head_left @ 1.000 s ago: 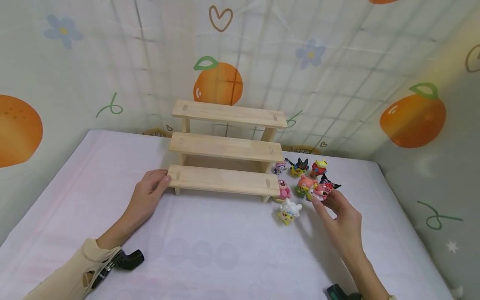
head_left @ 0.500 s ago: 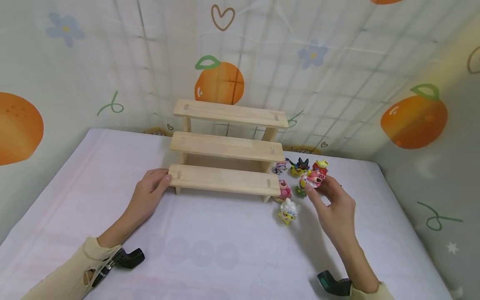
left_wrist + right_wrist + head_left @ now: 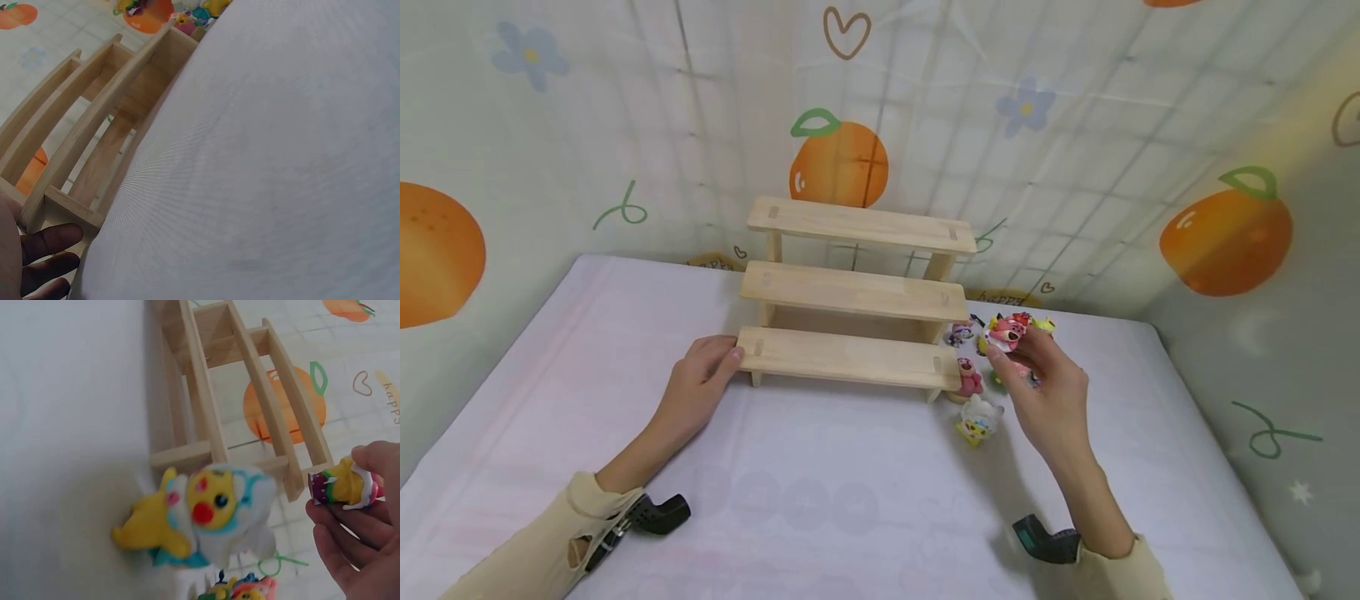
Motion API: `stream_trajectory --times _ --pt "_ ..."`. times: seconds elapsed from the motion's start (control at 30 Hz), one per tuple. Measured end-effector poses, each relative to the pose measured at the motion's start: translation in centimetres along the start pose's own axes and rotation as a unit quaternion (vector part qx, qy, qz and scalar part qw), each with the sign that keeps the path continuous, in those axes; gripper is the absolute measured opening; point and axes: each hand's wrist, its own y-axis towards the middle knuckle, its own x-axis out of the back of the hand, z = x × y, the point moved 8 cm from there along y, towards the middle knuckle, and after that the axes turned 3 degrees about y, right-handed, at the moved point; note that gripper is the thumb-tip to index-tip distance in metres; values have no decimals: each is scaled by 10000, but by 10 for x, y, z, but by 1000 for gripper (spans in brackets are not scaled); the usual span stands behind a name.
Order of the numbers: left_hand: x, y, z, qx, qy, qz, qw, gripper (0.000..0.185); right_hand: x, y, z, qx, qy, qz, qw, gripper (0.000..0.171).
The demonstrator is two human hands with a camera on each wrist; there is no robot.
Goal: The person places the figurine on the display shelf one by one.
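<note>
In the head view my left hand (image 3: 702,372) holds the left end of the lowest board of a three-tier wooden display stand (image 3: 850,357). The left wrist view shows its fingers (image 3: 53,242) beside that board's end and leg. My right hand (image 3: 1051,392) pinches a small pink, white and yellow toy figurine (image 3: 1004,332), raised above the other figurines to the right of the stand. Seen from the right wrist, this figurine (image 3: 340,484) lies sideways between thumb and fingers, its purple base pointing toward the stand.
A white-hooded yellow figurine (image 3: 978,419) stands in front of the group, with a pink bear figurine (image 3: 969,379) by the stand's right leg. A small purple figurine (image 3: 960,334) is farther back. Several others are partly hidden behind the right hand. A fruit-printed curtain (image 3: 1075,192) hangs behind.
My right hand has lifted the pinched figurine and carried it left and back, toward the stand's right side. The left hand has stayed at the lowest board's end.
</note>
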Motion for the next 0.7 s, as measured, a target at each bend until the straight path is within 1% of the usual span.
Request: stream_trajectory --times 0.23,0.43,0.7 --pt "1 0 1 35 33 22 10000 41 -9 8 13 48 261 56 9996 39" --pt "2 1 0 38 65 24 10000 41 -20 14 23 -73 165 172 9997 42" --pt "1 -1 -2 -2 23 13 10000 41 -33 22 38 171 244 119 9995 41"
